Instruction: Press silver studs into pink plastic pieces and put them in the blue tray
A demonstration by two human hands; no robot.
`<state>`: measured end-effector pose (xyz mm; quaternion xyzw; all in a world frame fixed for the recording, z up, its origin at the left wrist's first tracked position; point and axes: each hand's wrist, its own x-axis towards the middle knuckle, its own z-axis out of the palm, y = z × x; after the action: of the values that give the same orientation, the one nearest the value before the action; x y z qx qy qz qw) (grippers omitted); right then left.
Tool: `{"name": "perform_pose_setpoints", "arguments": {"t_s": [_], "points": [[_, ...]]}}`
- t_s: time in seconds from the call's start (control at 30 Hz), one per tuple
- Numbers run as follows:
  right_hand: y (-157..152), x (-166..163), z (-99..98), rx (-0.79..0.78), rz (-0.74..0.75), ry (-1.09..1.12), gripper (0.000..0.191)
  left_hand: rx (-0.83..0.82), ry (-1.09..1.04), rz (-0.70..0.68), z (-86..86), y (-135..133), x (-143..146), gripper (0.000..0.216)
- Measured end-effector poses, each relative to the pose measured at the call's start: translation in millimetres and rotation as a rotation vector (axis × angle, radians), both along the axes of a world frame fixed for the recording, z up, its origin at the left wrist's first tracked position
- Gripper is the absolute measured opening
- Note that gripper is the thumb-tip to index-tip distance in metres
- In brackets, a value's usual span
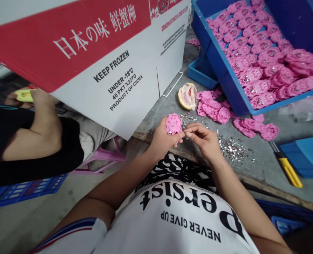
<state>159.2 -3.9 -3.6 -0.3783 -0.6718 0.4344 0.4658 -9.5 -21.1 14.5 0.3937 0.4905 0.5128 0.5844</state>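
My left hand (pixel 163 139) is closed around a small pink plastic part (pixel 173 124), holding it upright over the table's near edge. My right hand (pixel 202 138) meets it from the right, fingertips pinched at the part's lower right corner; whatever they pinch is too small to make out. Just behind the hands lies a scatter of tiny silver pieces (pixel 229 147) on the grey table (pixel 262 162). A loose heap of the same pink parts (pixel 214 107) lies further back.
A blue bin (pixel 220 67) at the back right is full of pink parts. A large white-and-red carton (pixel 98 60) overhangs the left. A peeled fruit piece (pixel 187 96), a yellow-handled screwdriver (pixel 288 170) and a blue tray (pixel 306 155) lie around. Another person's arm (pixel 37 130) is at left.
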Motion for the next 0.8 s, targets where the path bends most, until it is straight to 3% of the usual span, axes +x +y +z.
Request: {"name": "perform_pose_setpoints", "arguments": {"t_s": [0.17, 0.3, 0.43, 0.53, 0.67, 0.8], "points": [[-11.5, -6.1, -6.6, -0.128, -0.147, 0.106, 0.027, 0.140, 0.244, 0.156, 0.6, -4.1, 4.8, 0.063], [-16.9, -11.9, -8.8, -0.083, -0.241, 0.107, 0.028, 0.280, 0.441, 0.205, 1.1, -9.0, 11.8, 0.062], [-20.0, -12.3, -10.7, -0.047, -0.291, 0.061, 0.027, 0.309, 0.467, 0.203, -1.8, -10.7, 19.4, 0.062], [-19.9, -5.2, -9.3, -0.014, -0.279, 0.067, 0.023, 0.179, 0.267, 0.109, 0.0, -9.0, 21.6, 0.063], [-15.5, 13.1, 1.6, 0.026, -0.194, -0.004, 0.025, -0.086, -0.214, -0.242, 11.1, -7.1, 18.2, 0.064], [-12.6, 28.3, 14.6, 0.098, -0.070, -0.145, 0.026, -0.147, -0.301, -0.334, 18.6, -8.4, 16.9, 0.073]]}}
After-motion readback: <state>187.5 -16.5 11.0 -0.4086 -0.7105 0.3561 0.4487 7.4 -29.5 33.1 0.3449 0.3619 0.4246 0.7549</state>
